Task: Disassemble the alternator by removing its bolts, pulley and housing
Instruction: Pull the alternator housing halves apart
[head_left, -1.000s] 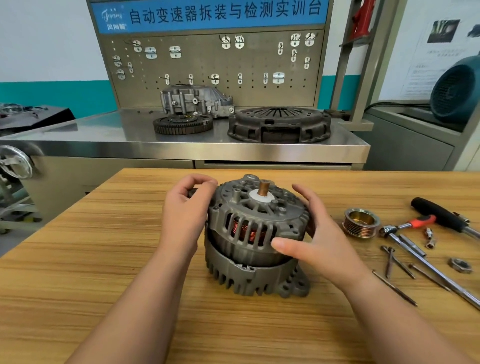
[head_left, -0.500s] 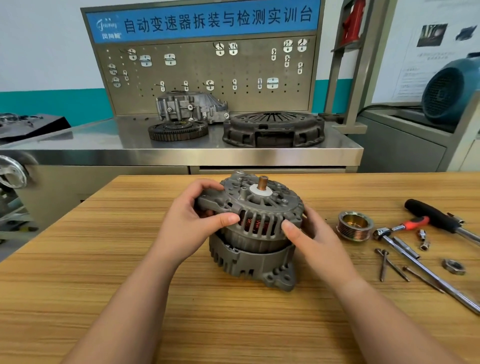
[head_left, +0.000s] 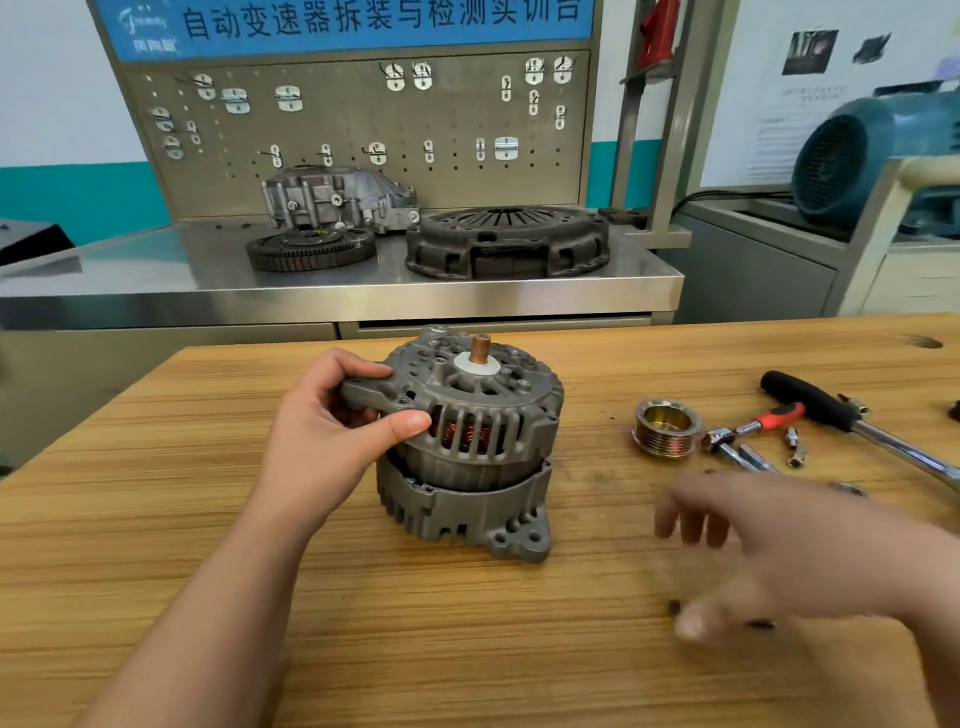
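The grey alternator (head_left: 467, 441) stands on the wooden table (head_left: 156, 519), copper shaft pointing up and copper windings visible through the slots. Its upper housing sits slightly raised and turned over the lower housing (head_left: 467, 512). My left hand (head_left: 332, 436) grips the upper housing's mounting ear, thumb across the front. My right hand (head_left: 769, 551), blurred, is off the alternator, to its right and low over the table, fingers spread and holding nothing. The removed brass-coloured pulley (head_left: 665, 428) lies to the right.
Right of the pulley lie a red-handled tool (head_left: 774, 418), a black-handled ratchet (head_left: 831, 405), small sockets and long bolts partly hidden by my right hand. Behind the table a steel bench (head_left: 156, 291) carries a clutch cover (head_left: 509, 241), a gear ring and a casting.
My right hand let go of the alternator and swung out to the right over the table. My left hand keeps its grip on the upper housing.
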